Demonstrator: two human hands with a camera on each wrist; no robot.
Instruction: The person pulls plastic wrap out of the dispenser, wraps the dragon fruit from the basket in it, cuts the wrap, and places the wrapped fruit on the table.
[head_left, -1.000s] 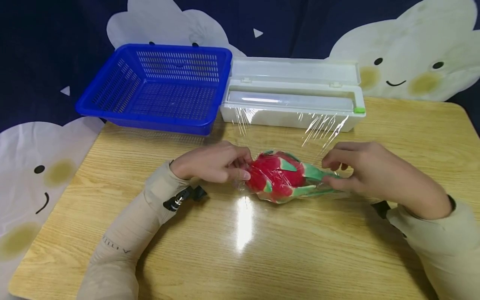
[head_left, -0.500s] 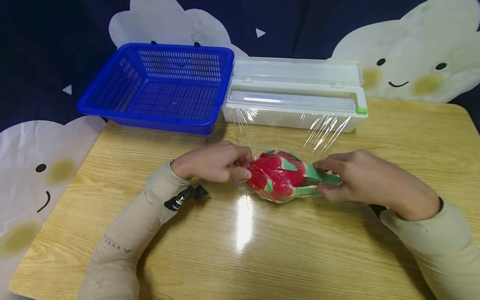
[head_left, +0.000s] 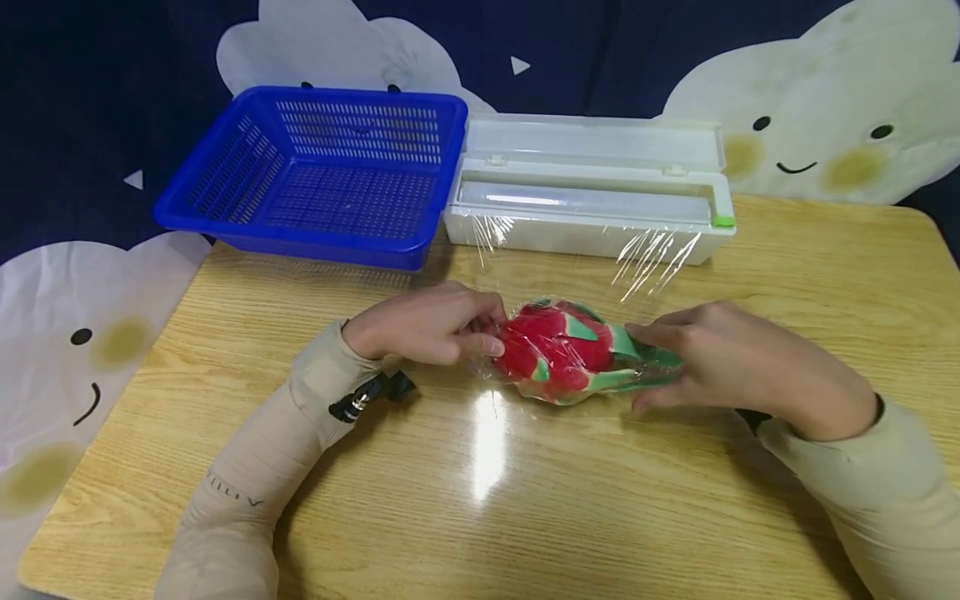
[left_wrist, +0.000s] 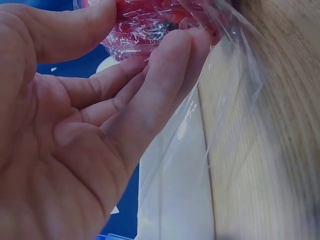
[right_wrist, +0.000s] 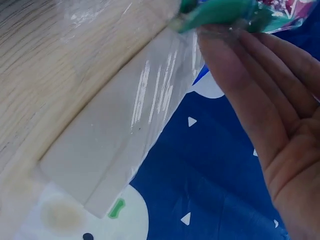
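Hands (head_left: 427, 323) on wrapped dragon fruit (head_left: 562, 352), seemingly film-tethered.

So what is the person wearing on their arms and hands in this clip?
Both arms wear snug beige sleeves to the wrist; the left sleeve carries small dark lettering. A black strap with a clip sits under the left wrist. The left hand and right hand are bare.

Basket (head_left: 315, 179) left of dispenser (head_left: 588, 196), fruit (head_left: 570, 354) before them.
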